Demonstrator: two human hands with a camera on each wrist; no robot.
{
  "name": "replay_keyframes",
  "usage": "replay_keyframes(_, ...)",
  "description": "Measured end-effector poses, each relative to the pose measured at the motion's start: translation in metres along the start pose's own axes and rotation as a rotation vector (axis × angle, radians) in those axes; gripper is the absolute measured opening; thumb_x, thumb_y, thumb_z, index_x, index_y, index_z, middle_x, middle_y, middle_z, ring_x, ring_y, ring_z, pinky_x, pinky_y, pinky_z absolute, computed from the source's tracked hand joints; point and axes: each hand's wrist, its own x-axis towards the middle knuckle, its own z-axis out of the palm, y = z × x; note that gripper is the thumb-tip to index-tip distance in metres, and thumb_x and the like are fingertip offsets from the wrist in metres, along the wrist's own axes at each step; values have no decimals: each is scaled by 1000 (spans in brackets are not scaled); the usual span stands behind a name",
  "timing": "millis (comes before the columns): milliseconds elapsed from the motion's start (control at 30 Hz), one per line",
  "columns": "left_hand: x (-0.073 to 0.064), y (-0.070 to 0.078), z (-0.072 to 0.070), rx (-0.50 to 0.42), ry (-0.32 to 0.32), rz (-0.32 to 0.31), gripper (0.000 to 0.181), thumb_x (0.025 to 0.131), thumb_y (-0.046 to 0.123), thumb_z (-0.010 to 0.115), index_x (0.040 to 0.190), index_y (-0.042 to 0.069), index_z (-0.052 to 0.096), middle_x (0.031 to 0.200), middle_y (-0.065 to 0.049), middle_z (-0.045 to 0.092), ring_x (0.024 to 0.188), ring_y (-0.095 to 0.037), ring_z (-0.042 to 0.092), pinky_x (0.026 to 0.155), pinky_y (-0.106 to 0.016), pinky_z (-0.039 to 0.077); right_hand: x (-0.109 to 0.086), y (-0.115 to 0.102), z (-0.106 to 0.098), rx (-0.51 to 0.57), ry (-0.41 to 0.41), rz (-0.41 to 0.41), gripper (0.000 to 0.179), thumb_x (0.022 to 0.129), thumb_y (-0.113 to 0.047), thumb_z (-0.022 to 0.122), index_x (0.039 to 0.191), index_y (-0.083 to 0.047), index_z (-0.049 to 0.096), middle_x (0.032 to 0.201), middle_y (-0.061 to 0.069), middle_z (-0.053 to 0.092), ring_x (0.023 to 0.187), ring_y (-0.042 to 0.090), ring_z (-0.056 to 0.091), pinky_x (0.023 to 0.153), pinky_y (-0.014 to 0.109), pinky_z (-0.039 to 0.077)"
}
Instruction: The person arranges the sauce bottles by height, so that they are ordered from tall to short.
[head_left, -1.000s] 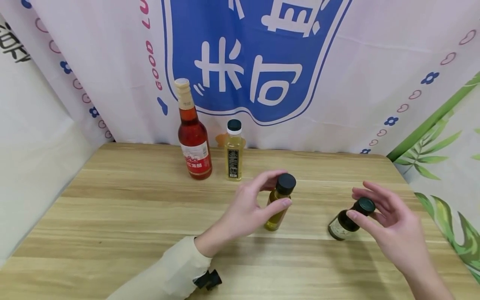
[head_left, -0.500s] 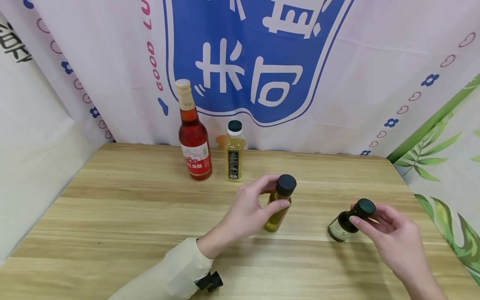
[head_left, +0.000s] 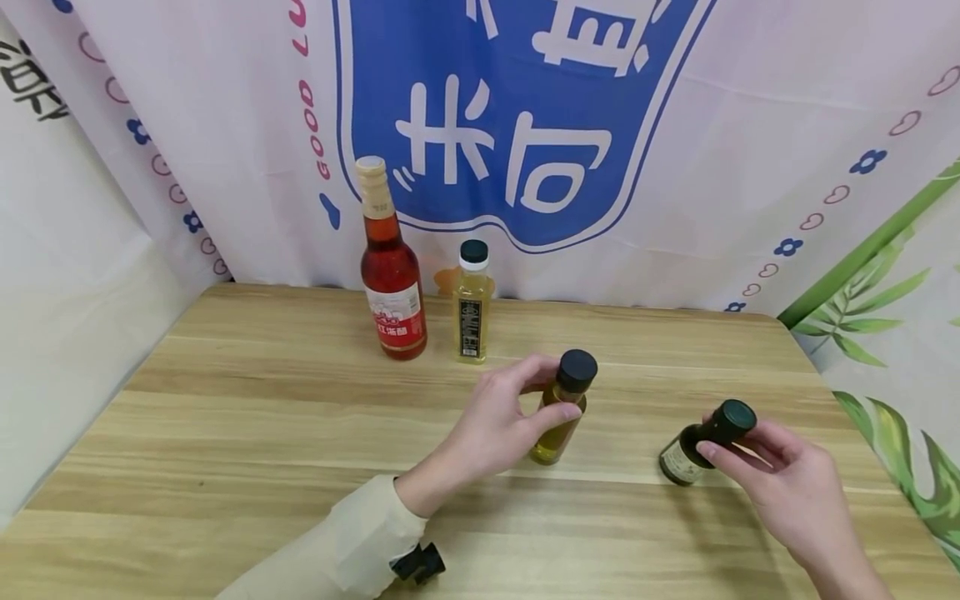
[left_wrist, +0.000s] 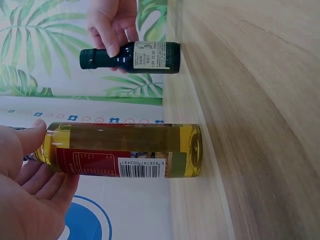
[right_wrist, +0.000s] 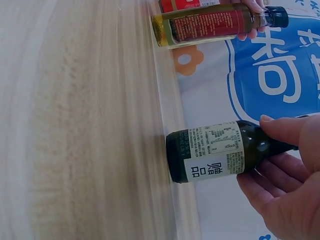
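Near the middle of the table, my left hand (head_left: 487, 425) holds an upright oil bottle (head_left: 551, 446) with a black cap, thumb and fingers round its upper part. In the left wrist view this oil bottle (left_wrist: 125, 150) shows yellow liquid, a red label and a barcode. Farther right, my right hand (head_left: 798, 483) grips a small dark bottle (head_left: 682, 458) by the neck, below its green cap. The right wrist view shows the cream label on the dark bottle (right_wrist: 215, 150). Both bottles stand at the table surface; whether their bases touch it is hard to tell.
At the back of the wooden table (head_left: 262, 400) stand a tall bottle of red vinegar (head_left: 393, 292) and a slim bottle of pale yellow liquid (head_left: 470, 317), side by side. A printed curtain (head_left: 675, 167) hangs just behind the table's rear edge.
My right hand's fingers have closed in round the neck of the dark bottle. My left hand keeps its hold on the oil bottle, which stays about where it was.
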Motion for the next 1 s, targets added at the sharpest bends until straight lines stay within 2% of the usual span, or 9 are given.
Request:
replay_keyframes(133, 0, 0, 1, 3, -1, -1, 41, 95, 15, 81, 134, 12, 68, 129, -4, 77, 119, -16, 74, 109, -39, 59, -1, 3, 0, -29, -7, 0, 51, 92, -29, 85, 135, -6, 71, 117, -32, 73, 103, -18, 68, 83, 9, 59)
replay_keyframes(567, 2, 0, 3, -6, 15, 4, 40, 95, 13, 81, 133, 12, 69, 128, -5, 78, 119, -16, 74, 109, -39, 59, 0, 4, -2, -40, -11, -31, 51, 92, -27, 86, 134, -3, 71, 113, -33, 73, 103, -17, 69, 83, 10, 60)
replay_keyframes(833, 2, 0, 4, -26, 39, 1, 39, 96, 13, 79, 134, 11, 69, 125, -6, 79, 118, -19, 74, 110, -45, 58, 1, 4, -1, -35, -23, -33, 51, 93, -27, 85, 134, -2, 70, 113, -33, 73, 103, -17, 68, 84, 10, 60)
replay_keyframes(1000, 8, 4, 1, -32, 69, 30, 38, 96, 11, 78, 133, 8, 69, 120, -8, 80, 116, -22, 75, 109, -44, 59, 1, 5, -1, -31, -14, -39, 49, 93, -27, 85, 132, -2, 71, 112, -33, 72, 103, -17, 68, 85, 10, 59)
